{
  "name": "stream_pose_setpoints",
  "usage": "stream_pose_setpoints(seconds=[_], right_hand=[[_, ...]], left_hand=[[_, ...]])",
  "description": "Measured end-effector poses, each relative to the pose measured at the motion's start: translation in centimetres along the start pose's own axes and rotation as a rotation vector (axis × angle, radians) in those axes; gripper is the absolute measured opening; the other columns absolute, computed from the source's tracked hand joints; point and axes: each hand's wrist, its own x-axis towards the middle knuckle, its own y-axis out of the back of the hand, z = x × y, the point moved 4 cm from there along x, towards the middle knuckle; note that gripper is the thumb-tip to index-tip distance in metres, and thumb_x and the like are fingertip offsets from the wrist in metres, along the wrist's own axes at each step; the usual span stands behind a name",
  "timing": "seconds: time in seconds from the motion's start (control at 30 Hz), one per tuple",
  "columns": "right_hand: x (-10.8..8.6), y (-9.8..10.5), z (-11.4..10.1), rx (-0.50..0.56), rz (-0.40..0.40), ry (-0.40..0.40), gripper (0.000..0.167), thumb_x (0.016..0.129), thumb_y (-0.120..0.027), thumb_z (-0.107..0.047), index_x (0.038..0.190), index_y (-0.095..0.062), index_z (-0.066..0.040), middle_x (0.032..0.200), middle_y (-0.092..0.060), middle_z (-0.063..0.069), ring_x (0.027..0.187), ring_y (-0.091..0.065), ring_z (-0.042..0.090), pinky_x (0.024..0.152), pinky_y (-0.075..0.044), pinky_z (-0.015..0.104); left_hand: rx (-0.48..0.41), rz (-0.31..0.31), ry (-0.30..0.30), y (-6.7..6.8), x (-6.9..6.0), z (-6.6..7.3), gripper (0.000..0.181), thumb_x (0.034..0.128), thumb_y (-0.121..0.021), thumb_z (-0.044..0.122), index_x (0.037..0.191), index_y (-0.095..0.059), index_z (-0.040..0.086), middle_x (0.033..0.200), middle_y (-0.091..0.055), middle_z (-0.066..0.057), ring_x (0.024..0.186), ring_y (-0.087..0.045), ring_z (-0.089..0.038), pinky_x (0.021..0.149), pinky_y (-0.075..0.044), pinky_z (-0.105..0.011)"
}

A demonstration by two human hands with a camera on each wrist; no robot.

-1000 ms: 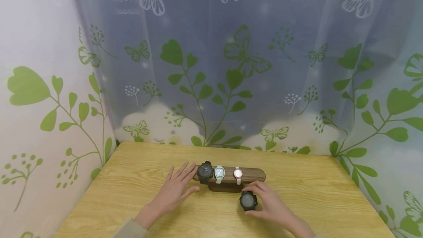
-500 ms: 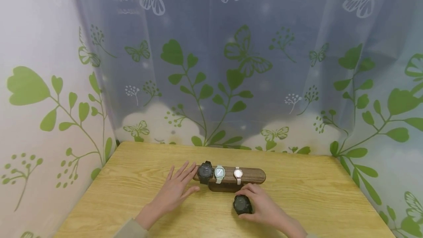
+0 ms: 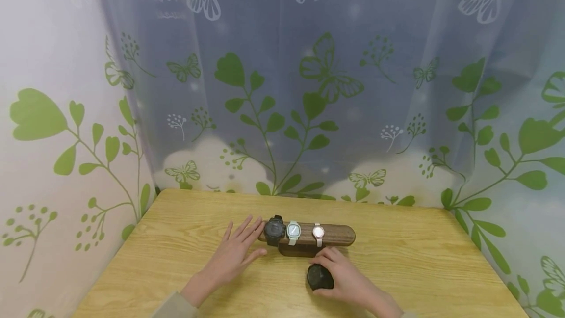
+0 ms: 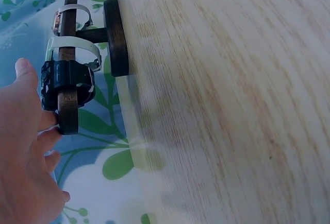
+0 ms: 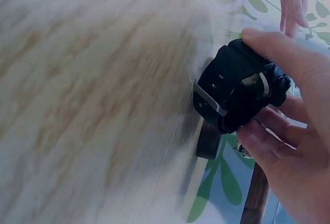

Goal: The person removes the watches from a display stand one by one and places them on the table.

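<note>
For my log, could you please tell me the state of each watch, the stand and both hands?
Wooden watch stand: standing upright
Leftmost black watch: looped around the stand's bar
Mint-green watch: looped around the bar
Pale-strapped watch: looped around the bar
Second black watch: off the stand, strap apparently buckled
Right hand: gripping that watch
Left hand: fingers extended, at the bar's left end

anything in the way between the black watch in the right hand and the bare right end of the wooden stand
Nothing visible: the right hand holds the black watch in front of the wooden stand, whose right end is bare. The small pale-strapped watch sits left of that bare stretch.
</note>
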Motion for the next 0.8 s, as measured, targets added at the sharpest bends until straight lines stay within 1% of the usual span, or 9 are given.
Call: stream_pose_setpoints(seconds=[0.1,0.2,0.3,0.37,0.43,0.73,0.8], right_hand=[[0.07,-0.08,-0.09,0.003,-0.008,0.002,0.053,0.081,-0.087,-0.034,0.124,-0.068,-0.010,0.118,-0.059,-0.005,0.106,-0.054,0.015,0.088,-0.055,0.036],[0.17,-0.20,-0.15,0.002,-0.037,-0.005,0.053,0.081,-0.087,-0.035,0.124,-0.068,-0.011,0.118,-0.060,-0.005,0.107,-0.054,0.015,0.088,-0.055,0.036],[0.19,-0.40,-0.19,0.013,-0.085,-0.015,0.052,0.082,-0.086,-0.036,0.124,-0.068,-0.012,0.119,-0.060,-0.005,0.112,-0.057,0.018,0.098,-0.054,0.047],[0.18,-0.53,-0.17,0.028,-0.114,-0.028,0.052,0.082,-0.085,-0.038,0.124,-0.067,-0.012,0.120,-0.060,-0.005,0.116,-0.058,0.020,0.103,-0.049,0.056],[0.17,-0.62,-0.11,0.042,-0.131,-0.041,0.052,0.083,-0.085,-0.038,0.125,-0.067,-0.013,0.120,-0.060,-0.006,0.119,-0.058,0.021,0.106,-0.044,0.062],[0.15,-0.72,-0.04,0.047,-0.141,-0.048,0.055,0.083,-0.085,-0.038,0.128,-0.066,-0.013,0.124,-0.061,-0.005,0.120,-0.058,0.023,0.104,-0.048,0.058],[0.10,-0.65,-0.09,0.046,-0.140,-0.047,0.057,0.083,-0.085,-0.039,0.130,-0.066,-0.013,0.125,-0.061,-0.004,0.120,-0.058,0.024,0.101,-0.051,0.053]], left_hand=[[0.003,0.003,-0.004,0.03,0.00,0.01,0.070,0.1018,-0.056,0.045,0.158,-0.034,0.011,0.165,-0.025,-0.002,0.153,-0.023,-0.033,0.120,-0.012,-0.067],[0.000,-0.001,-0.001,0.03,-0.01,-0.01,0.070,0.1020,-0.055,0.046,0.159,-0.034,0.011,0.165,-0.025,-0.002,0.153,-0.023,-0.033,0.121,-0.010,-0.066],[-0.004,-0.006,0.002,0.04,-0.03,-0.02,0.070,0.1021,-0.055,0.046,0.159,-0.034,0.011,0.165,-0.025,-0.002,0.154,-0.022,-0.032,0.121,-0.009,-0.066],[-0.006,-0.007,0.003,0.03,-0.02,-0.04,0.070,0.1021,-0.055,0.046,0.159,-0.034,0.011,0.165,-0.025,-0.002,0.154,-0.021,-0.032,0.121,-0.009,-0.066],[-0.007,-0.006,0.003,0.03,0.00,-0.05,0.070,0.1021,-0.055,0.046,0.159,-0.034,0.011,0.165,-0.025,-0.002,0.154,-0.021,-0.032,0.121,-0.010,-0.067],[-0.008,0.012,-0.007,0.04,-0.04,-0.02,0.070,0.1015,-0.057,0.045,0.158,-0.036,0.009,0.165,-0.028,-0.004,0.153,-0.023,-0.033,0.119,-0.015,-0.069],[-0.006,0.017,-0.008,0.04,-0.05,0.00,0.070,0.1013,-0.057,0.044,0.157,-0.037,0.009,0.165,-0.029,-0.005,0.153,-0.024,-0.033,0.119,-0.015,-0.069]])
